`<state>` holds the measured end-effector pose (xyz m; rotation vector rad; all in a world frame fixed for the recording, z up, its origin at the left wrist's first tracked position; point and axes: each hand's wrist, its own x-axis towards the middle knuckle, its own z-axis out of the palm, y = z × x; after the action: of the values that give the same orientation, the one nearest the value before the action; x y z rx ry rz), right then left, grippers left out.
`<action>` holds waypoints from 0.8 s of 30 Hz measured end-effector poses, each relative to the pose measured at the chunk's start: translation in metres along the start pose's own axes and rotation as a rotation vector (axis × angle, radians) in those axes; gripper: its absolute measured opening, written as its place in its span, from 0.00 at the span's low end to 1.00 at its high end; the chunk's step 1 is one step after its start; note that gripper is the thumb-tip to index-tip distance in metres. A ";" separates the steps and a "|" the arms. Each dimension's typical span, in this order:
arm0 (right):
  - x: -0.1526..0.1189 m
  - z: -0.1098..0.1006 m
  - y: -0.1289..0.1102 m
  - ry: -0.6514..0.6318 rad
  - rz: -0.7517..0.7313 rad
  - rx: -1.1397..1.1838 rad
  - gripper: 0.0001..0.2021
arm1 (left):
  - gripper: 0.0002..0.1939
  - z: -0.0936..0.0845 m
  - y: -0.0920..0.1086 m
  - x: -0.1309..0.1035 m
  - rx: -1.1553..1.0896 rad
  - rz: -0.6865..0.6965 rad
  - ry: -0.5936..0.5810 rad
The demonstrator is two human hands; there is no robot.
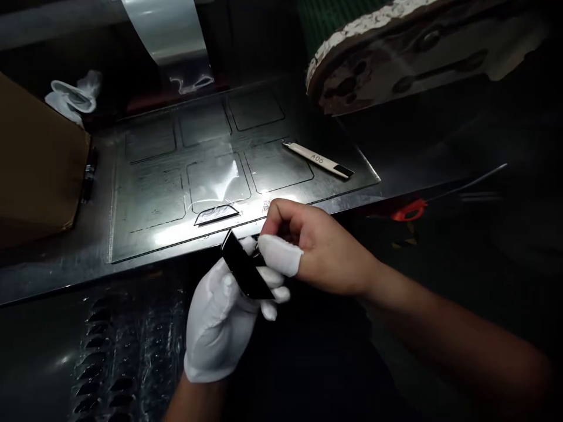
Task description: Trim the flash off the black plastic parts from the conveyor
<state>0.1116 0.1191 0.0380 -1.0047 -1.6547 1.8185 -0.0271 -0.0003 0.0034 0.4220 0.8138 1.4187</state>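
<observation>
In the head view my left hand [222,328], in a white glove, grips a glossy black flat piece [245,268] with slanted ends, tilted, over the near edge of the bench. My right hand [325,246] is bare except for a white cover on the thumb. Its thumb and index finger are pinched together close to the left fingertips; whatever lies between them is too small to make out. On the glass-like sheet [145,205] just beyond lies a similarly shaped piece [216,215] with a clear, reflective face.
A white knife-like tool [317,158] marked A06 lies on the sheet. At left stands a cardboard box [39,164] near crumpled white material [73,97]. A tray [127,351] of black pieces sits lower left. A machine part [396,64] overhangs upper right; orange-handled scissors [409,210] lie below.
</observation>
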 end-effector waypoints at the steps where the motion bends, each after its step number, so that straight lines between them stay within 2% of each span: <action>1: 0.000 -0.001 0.000 0.004 -0.001 0.007 0.07 | 0.19 0.000 -0.001 0.001 -0.002 -0.002 -0.004; 6: -0.001 -0.006 0.006 -0.001 -0.011 0.029 0.06 | 0.16 0.005 -0.001 0.002 -0.040 -0.019 0.003; 10: -0.001 -0.009 0.013 -0.033 -0.041 0.074 0.03 | 0.12 0.014 0.000 0.002 -0.059 -0.033 0.098; 15: 0.000 -0.010 0.020 -0.092 -0.037 0.187 0.04 | 0.14 0.022 0.001 0.001 -0.075 -0.032 0.178; 19: 0.000 -0.014 0.023 -0.162 0.057 0.294 0.06 | 0.15 0.015 0.000 -0.002 0.019 -0.004 0.141; 24: -0.003 -0.022 0.028 -0.292 0.166 0.322 0.12 | 0.20 0.000 -0.001 -0.008 0.184 0.008 0.077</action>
<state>0.1336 0.1264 0.0114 -0.7827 -1.3988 2.3437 -0.0262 -0.0081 0.0050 0.5142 1.0109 1.3791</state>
